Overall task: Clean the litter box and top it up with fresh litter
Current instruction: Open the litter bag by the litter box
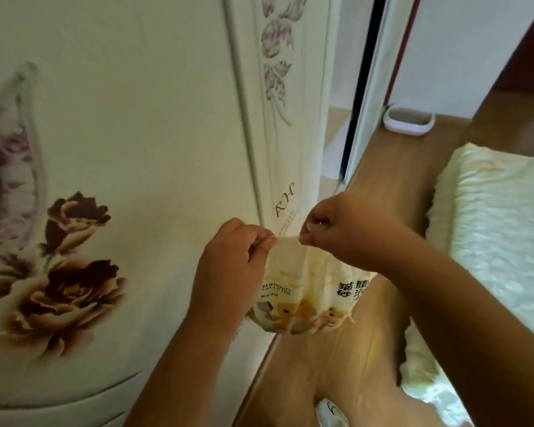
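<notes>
We pinch the top seam of the pale yellow plastic cat-litter bag [302, 291], left hand [228, 260] and right hand [336, 229] gripping it; next, likely tear it apart to open

Your right hand [336, 229] covers the top corner of the litter bag [305, 291]. At one o'clock, the white litter box [409, 121] is too small to judge its contents.
</notes>
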Available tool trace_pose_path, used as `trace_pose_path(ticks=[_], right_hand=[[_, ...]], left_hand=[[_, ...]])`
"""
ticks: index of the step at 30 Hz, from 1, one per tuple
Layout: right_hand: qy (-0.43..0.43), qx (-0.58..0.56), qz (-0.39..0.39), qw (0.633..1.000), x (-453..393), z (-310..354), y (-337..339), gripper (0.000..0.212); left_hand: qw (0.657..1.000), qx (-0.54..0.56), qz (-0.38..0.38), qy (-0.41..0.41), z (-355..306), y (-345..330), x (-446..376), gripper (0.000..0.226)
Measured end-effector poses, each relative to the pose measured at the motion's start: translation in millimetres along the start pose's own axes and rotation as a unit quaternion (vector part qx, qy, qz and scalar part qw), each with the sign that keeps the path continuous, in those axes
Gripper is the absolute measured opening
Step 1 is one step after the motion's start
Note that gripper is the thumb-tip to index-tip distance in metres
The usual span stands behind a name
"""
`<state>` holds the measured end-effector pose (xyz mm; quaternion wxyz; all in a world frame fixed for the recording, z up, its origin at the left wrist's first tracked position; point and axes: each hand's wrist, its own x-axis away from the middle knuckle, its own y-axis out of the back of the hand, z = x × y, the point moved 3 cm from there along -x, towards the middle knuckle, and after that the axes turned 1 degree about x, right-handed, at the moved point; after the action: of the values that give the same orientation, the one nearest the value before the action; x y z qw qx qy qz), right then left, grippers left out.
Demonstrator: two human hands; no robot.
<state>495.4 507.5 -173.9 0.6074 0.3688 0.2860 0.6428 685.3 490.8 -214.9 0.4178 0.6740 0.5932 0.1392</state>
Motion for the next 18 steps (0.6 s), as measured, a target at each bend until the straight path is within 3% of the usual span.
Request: trace_pose_path(ticks=[13, 18], right_hand=[[-0.206, -0.044, -0.156, 0.965, 75, -90, 24, 0.015], [-0.239, -0.076, -0.160, 0.955, 80, -137, 34, 0.019]], left_hand=[[0.968, 0.098, 0.137, -0.188, -67, -92, -35, 0.010], [0.959, 0.100, 0.188, -0.187, -89, -139, -45, 0.009]])
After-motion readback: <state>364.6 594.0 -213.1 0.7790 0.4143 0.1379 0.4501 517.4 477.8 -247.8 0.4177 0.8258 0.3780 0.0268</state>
